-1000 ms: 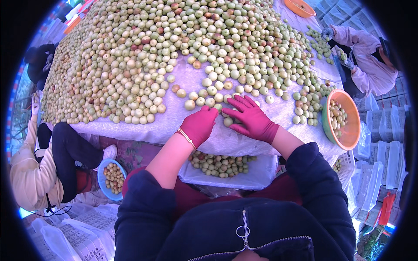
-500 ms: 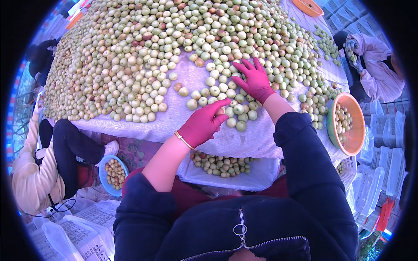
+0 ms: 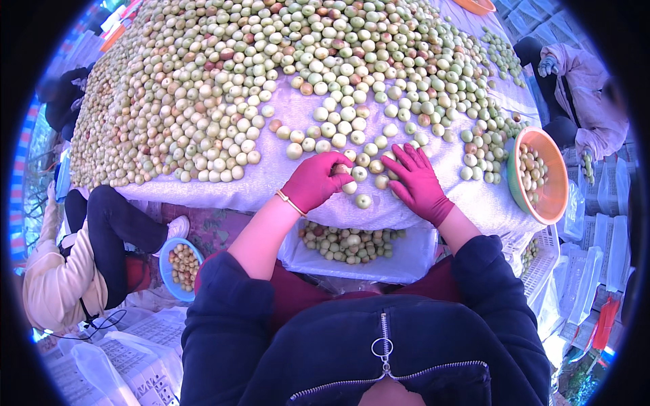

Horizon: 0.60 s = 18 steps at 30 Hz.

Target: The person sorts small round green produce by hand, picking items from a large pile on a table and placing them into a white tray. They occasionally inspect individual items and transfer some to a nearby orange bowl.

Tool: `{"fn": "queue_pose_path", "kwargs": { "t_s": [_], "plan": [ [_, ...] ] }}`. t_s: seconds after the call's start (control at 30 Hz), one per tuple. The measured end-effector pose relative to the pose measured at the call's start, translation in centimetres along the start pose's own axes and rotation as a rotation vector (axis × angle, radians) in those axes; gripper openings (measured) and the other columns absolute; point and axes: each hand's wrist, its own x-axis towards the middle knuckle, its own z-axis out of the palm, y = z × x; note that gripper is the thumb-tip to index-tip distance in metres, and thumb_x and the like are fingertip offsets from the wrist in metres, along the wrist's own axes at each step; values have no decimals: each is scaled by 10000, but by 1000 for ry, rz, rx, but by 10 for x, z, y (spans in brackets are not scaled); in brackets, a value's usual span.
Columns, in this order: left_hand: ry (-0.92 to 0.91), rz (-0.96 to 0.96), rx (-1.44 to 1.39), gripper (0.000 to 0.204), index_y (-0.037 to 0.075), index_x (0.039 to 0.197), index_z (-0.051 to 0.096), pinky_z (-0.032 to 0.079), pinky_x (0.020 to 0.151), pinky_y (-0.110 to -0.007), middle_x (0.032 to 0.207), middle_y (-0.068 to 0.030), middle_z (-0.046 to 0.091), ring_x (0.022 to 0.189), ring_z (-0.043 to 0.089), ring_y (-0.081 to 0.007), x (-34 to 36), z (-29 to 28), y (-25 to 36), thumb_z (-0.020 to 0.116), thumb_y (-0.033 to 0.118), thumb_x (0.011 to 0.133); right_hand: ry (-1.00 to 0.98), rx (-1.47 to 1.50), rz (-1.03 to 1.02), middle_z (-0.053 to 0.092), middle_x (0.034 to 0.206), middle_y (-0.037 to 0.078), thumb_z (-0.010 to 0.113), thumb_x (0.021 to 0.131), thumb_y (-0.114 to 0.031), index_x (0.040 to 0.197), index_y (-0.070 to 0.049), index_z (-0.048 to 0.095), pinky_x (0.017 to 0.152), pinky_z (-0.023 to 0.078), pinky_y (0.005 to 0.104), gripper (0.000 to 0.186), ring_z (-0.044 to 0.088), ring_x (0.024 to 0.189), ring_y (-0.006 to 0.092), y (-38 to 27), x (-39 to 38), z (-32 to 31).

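A big heap of green jujubes [image 3: 196,95], some blushed red-brown, covers a table with a pale cloth [image 3: 305,111]. My left hand [image 3: 313,181], in a dark red glove, is curled near the table's front edge, with a reddish jujube [image 3: 340,170] between thumb and forefinger. My right hand [image 3: 421,181], gloved the same, lies with fingers outstretched against a few loose jujubes. Between the two hands several loose jujubes [image 3: 363,201] rest on the cloth. Directly below the table edge, a crate lined with pale plastic [image 3: 413,254] holds more jujubes.
To the right, an orange basin [image 3: 556,177] with jujubes sits at the table's edge. A blue basin [image 3: 166,271] of jujubes stands at lower left, beside a seated person [image 3: 64,277]. Another person [image 3: 582,95] sits at right. Lined white crates [image 3: 128,358] are stacked around.
My right hand has drawn back toward me from the heap, and loose jujubes have come nearer the table edge. My left hand has shifted slightly right. More cloth shows on the right.
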Motion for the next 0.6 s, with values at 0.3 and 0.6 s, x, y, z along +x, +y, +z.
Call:
{"fn": "queue_pose_path", "kwargs": {
  "t_s": [0.3, 0.6],
  "plan": [
    [-63, 131, 370, 347, 98, 1166, 651, 537, 642, -300, 1059, -67, 644, 753, 649, -131, -4, -5, 5, 771, 205, 859, 146, 139, 44, 404, 1532, 178, 585, 919, -205, 1428, -97, 494, 1202, 208, 539, 528, 332, 1438, 414, 19, -26, 0],
    [346, 249, 758, 339, 93, 1194, 668, 537, 902, -383, 1154, -147, 677, 1044, 666, -314, 133, -89, -10, 625, 20, 866, 226, 160, 54, 475, 1486, 149, 566, 899, -154, 1358, -96, 555, 1186, 265, 513, 464, 405, 1401, 375, 17, -17, 10]
  ]
}}
